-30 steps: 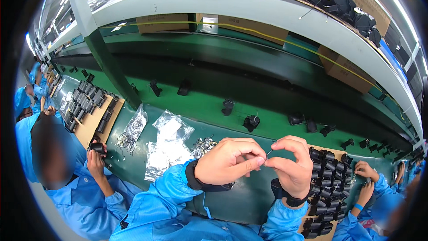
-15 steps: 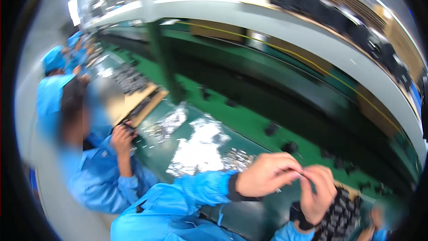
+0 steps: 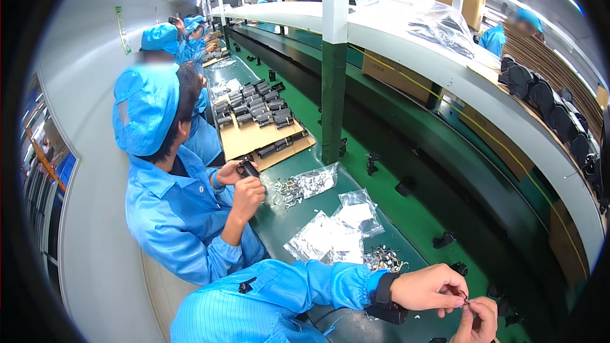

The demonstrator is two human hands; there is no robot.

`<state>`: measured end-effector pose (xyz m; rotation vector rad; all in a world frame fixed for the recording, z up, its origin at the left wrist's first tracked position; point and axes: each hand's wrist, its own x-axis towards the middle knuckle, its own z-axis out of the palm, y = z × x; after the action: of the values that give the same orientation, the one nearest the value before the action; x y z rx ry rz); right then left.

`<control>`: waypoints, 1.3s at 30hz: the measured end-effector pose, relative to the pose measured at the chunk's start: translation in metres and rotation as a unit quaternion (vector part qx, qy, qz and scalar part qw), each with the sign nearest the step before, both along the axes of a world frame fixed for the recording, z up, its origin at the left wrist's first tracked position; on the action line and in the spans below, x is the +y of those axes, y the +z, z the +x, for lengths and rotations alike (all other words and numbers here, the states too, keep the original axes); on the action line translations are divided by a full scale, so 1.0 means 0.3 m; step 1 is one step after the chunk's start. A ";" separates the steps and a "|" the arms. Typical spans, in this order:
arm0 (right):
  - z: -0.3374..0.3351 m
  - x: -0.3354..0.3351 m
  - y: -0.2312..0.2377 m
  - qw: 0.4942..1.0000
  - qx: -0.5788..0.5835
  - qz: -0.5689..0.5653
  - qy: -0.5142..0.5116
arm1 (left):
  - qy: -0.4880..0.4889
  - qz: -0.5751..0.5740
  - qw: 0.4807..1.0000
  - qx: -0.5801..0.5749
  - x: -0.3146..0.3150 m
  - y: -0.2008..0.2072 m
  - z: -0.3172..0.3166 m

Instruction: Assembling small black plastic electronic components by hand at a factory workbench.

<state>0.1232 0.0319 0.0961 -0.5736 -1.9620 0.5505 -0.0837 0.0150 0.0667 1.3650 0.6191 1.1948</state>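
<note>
At the lower right, my left hand (image 3: pixel 427 287) pinches one side of a thin, dark, wire-like piece (image 3: pixel 466 295). The fingertips of my right hand (image 3: pixel 481 322) close on the same piece, meeting the left ones. It is too small to name its kind, and the right hand is partly cut off by the view's edge. Just left of my left wrist lies a heap of small metal parts (image 3: pixel 383 259) on the green bench. Beside it are clear plastic bags with white contents (image 3: pixel 327 239).
To the left, a co-worker in blue holds a black part (image 3: pixel 248 166). Cardboard sheets (image 3: pixel 238 143) bear rows of black parts. Beyond the bench runs a dark belt (image 3: pixel 406 146) with black parts along its green edge. A post (image 3: pixel 335 76) rises to a white shelf (image 3: pixel 419 47).
The view has swung left and sharpened, so my hands now appear lower and farther right. Their fingertips stay pinched together. The co-worker on the left still holds a black part.
</note>
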 end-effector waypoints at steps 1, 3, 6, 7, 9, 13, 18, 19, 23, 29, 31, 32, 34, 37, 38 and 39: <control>0.001 0.004 0.001 1.000 0.001 0.001 0.001 | 0.001 0.001 1.000 0.001 0.009 0.000 -0.004; 0.000 0.008 -0.001 1.000 0.001 0.008 0.018 | -0.035 -0.006 0.999 0.030 0.021 -0.002 -0.015; -0.011 -0.003 0.007 1.000 -0.004 -0.005 0.023 | -0.065 -0.025 0.998 0.009 0.022 -0.018 -0.022; -0.013 -0.009 0.007 1.000 -0.004 -0.004 0.022 | -0.065 -0.025 0.998 0.009 0.023 -0.022 -0.019; -0.018 -0.021 0.005 1.000 -0.008 -0.003 -0.017 | -0.059 -0.031 0.998 -0.012 0.022 -0.029 -0.014; -0.011 -0.022 0.031 0.999 -0.049 0.013 -0.015 | -0.064 -0.046 0.997 0.001 0.017 -0.015 -0.023; 0.013 -0.019 0.019 0.999 -0.025 -0.045 -0.009 | -0.071 0.000 0.997 0.031 0.025 0.023 -0.029; -0.030 0.001 -0.023 1.000 -0.003 -0.024 -0.018 | -0.040 -0.025 0.999 0.022 0.006 0.009 -0.052; -0.076 -0.019 -0.013 0.998 0.024 -0.013 -0.058 | -0.044 -0.046 0.997 -0.032 0.004 0.005 -0.063; -0.076 -0.051 -0.080 0.990 0.091 -0.014 -0.104 | -0.023 -0.062 0.995 -0.068 0.001 0.006 -0.057; -0.035 -0.085 -0.129 0.984 0.062 -0.102 -0.134 | -0.011 -0.063 0.995 -0.076 0.005 0.006 -0.064; -0.029 -0.093 -0.156 0.977 0.038 -0.162 -0.133 | -0.014 -0.070 0.995 -0.076 0.008 0.006 -0.071; 0.011 -0.111 -0.274 0.936 -0.138 -0.278 -0.163 | -0.013 -0.078 0.994 -0.072 0.020 0.004 -0.070; 0.054 -0.140 -0.429 0.909 -0.271 -0.270 -0.164 | -0.024 -0.088 0.994 -0.065 0.037 -0.003 -0.070; 0.055 -0.157 -0.440 0.919 -0.210 -0.294 -0.158 | -0.023 -0.085 0.995 -0.046 0.035 0.002 -0.074; 0.059 -0.174 -0.446 0.924 -0.148 -0.317 -0.153 | -0.031 -0.089 0.995 -0.045 0.037 0.000 -0.074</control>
<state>0.1410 -0.0203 -0.0377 -1.4136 -1.8949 0.9477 -0.1060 0.0262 0.0668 1.1672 0.6002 1.1169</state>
